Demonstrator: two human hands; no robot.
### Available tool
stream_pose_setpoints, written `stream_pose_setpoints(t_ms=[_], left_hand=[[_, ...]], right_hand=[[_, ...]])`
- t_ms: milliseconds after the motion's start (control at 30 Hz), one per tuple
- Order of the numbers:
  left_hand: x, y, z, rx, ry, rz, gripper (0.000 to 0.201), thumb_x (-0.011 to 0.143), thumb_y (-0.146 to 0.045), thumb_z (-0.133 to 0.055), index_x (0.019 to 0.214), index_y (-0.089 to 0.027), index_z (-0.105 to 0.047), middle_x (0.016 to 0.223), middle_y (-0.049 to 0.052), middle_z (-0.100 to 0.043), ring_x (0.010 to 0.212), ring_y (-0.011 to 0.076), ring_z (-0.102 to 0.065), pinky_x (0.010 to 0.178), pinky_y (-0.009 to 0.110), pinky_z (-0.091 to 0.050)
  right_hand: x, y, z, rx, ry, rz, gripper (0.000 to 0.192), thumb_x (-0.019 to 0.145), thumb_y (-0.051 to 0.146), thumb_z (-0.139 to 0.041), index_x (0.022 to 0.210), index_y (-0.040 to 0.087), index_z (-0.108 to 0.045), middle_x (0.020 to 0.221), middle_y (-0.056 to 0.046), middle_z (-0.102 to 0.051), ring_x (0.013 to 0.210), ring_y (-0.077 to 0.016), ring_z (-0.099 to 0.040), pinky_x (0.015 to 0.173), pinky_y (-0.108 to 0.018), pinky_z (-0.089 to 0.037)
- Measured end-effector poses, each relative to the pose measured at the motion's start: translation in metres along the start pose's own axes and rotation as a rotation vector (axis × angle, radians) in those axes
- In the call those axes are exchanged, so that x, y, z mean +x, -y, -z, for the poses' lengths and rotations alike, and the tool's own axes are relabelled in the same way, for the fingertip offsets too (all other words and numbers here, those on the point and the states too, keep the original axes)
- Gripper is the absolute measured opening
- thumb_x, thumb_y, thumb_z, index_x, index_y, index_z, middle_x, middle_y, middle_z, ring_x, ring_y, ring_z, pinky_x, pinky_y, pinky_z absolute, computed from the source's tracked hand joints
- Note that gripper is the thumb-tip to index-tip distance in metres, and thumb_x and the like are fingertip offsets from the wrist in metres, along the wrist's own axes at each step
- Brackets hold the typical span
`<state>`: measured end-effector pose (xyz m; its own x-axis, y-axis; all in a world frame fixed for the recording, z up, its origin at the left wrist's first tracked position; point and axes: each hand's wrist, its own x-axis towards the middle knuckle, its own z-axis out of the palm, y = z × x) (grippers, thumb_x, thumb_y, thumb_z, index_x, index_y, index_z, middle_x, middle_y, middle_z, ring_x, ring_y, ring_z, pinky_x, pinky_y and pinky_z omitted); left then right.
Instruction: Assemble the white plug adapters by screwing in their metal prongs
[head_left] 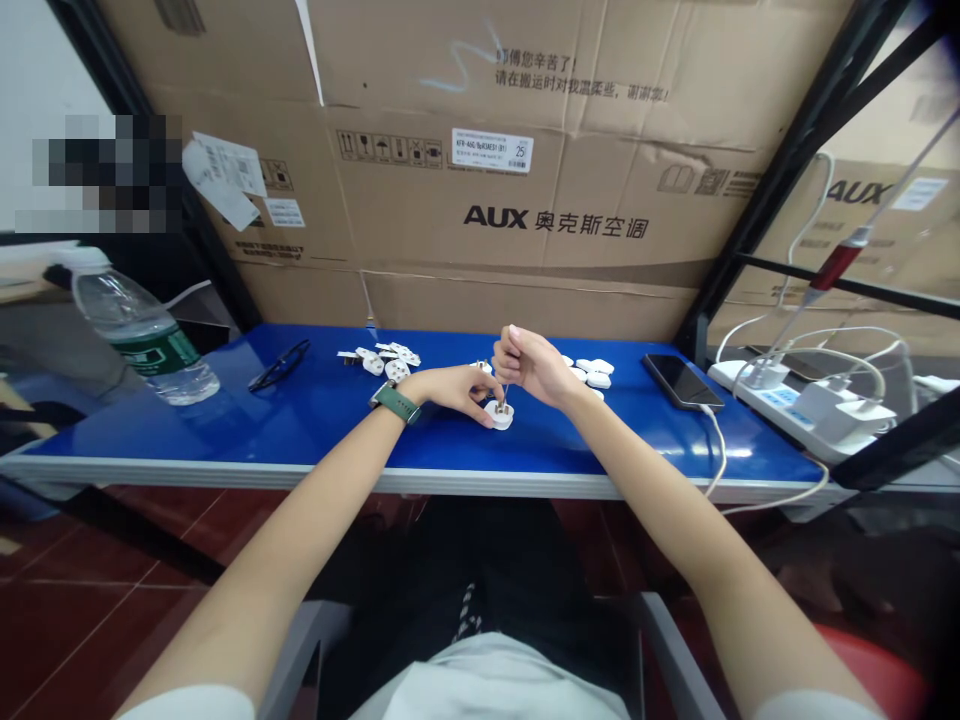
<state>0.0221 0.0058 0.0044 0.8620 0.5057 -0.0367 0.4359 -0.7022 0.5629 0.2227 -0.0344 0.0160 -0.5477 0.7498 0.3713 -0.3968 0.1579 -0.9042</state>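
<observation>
Steadied a white plug (499,413) mid-table, well back from the front edge (450,482), with left hand (459,389) fingertips pinched on it. Gripped a thin screwdriver (505,388) in closed right hand (525,362) above. Left bare blue table (315,420) between bottle (142,330) and phone (681,381); stacked cardboard boxes (525,150) behind.

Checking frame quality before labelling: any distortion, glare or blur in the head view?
Head view: wide-angle bend, blue table edge bows and shelf posts lean; soft ceiling glare on the tabletop; a pixelated patch upper left; left hand and right hand around the white plug are sharp but small.
</observation>
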Motion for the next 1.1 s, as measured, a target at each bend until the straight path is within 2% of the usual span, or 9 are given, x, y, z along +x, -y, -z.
stream_pose_setpoints(t_ms=[167,267,433,600,800,867,1000,1100], left_hand=[[0.000,0.000,-0.001,-0.003,-0.006,0.019,0.054,0.072,-0.054,-0.085,0.110,-0.018,-0.074,0.067,-0.006,-0.039,0.059,0.0109,-0.035,0.058,0.027,-0.027],[0.000,0.000,-0.001,0.003,-0.007,0.010,0.051,0.072,-0.053,-0.085,0.107,-0.018,-0.074,0.066,-0.006,-0.036,0.059,0.0106,-0.034,0.058,0.027,-0.026],[-0.001,-0.002,0.001,0.027,0.017,0.020,0.050,0.075,-0.055,-0.082,0.110,-0.020,-0.074,0.065,-0.006,-0.036,0.059,0.0114,-0.036,0.058,0.027,-0.026],[-0.002,-0.004,0.001,0.020,0.000,-0.003,0.050,0.075,-0.054,-0.082,0.109,-0.020,-0.075,0.065,-0.005,-0.036,0.060,0.0118,-0.037,0.059,0.028,-0.026],[-0.003,-0.007,0.002,0.011,0.005,-0.014,0.050,0.075,-0.053,-0.082,0.111,-0.019,-0.075,0.067,-0.004,-0.039,0.060,0.0117,-0.036,0.058,0.028,-0.025],[-0.003,-0.007,0.002,0.001,0.010,-0.009,0.052,0.075,-0.054,-0.082,0.112,-0.018,-0.075,0.068,-0.004,-0.040,0.060,0.0118,-0.036,0.058,0.027,-0.026],[-0.002,-0.005,0.001,-0.017,0.017,-0.001,0.054,0.075,-0.056,-0.082,0.113,-0.019,-0.074,0.069,-0.004,-0.041,0.062,0.0123,-0.038,0.058,0.027,-0.029],[-0.002,-0.004,0.000,-0.003,0.014,0.013,0.052,0.076,-0.055,-0.082,0.113,-0.019,-0.074,0.070,-0.004,-0.042,0.062,0.0123,-0.040,0.058,0.027,-0.029]], right_hand=[[0.001,-0.002,0.002,0.002,0.040,0.002,0.044,0.093,0.054,-0.066,0.073,0.021,-0.045,0.071,0.002,-0.037,0.061,-0.0127,-0.034,0.058,-0.026,-0.038],[0.002,-0.002,0.005,-0.004,0.092,0.032,0.036,0.092,0.049,-0.068,0.077,0.020,-0.053,0.074,0.001,-0.044,0.064,-0.0133,-0.042,0.062,-0.028,-0.043],[0.001,0.000,0.011,-0.174,0.120,0.098,0.029,0.092,0.047,-0.070,0.095,0.018,-0.071,0.087,-0.004,-0.061,0.080,-0.0161,-0.058,0.075,-0.029,-0.050],[0.001,0.001,0.014,-0.347,0.040,0.170,0.037,0.088,0.048,-0.076,0.113,0.020,-0.075,0.088,-0.004,-0.070,0.081,-0.0166,-0.063,0.080,-0.031,-0.053],[0.004,0.000,0.019,-0.499,-0.066,0.237,0.035,0.073,0.045,-0.088,0.089,0.018,-0.072,0.078,-0.001,-0.065,0.069,-0.0148,-0.061,0.066,-0.028,-0.052],[0.004,-0.001,0.019,-0.576,-0.104,0.249,0.038,0.071,0.045,-0.090,0.089,0.018,-0.069,0.073,0.002,-0.060,0.065,-0.0141,-0.058,0.062,-0.028,-0.050],[0.003,0.000,0.019,-0.806,-0.141,0.371,0.035,0.080,0.046,-0.083,0.102,0.021,-0.071,0.082,0.000,-0.060,0.070,-0.0150,-0.055,0.065,-0.029,-0.050],[0.002,0.002,0.019,-0.979,-0.082,0.411,0.028,0.094,0.046,-0.067,0.102,0.020,-0.074,0.098,-0.006,-0.066,0.082,-0.0177,-0.059,0.075,-0.032,-0.052]])
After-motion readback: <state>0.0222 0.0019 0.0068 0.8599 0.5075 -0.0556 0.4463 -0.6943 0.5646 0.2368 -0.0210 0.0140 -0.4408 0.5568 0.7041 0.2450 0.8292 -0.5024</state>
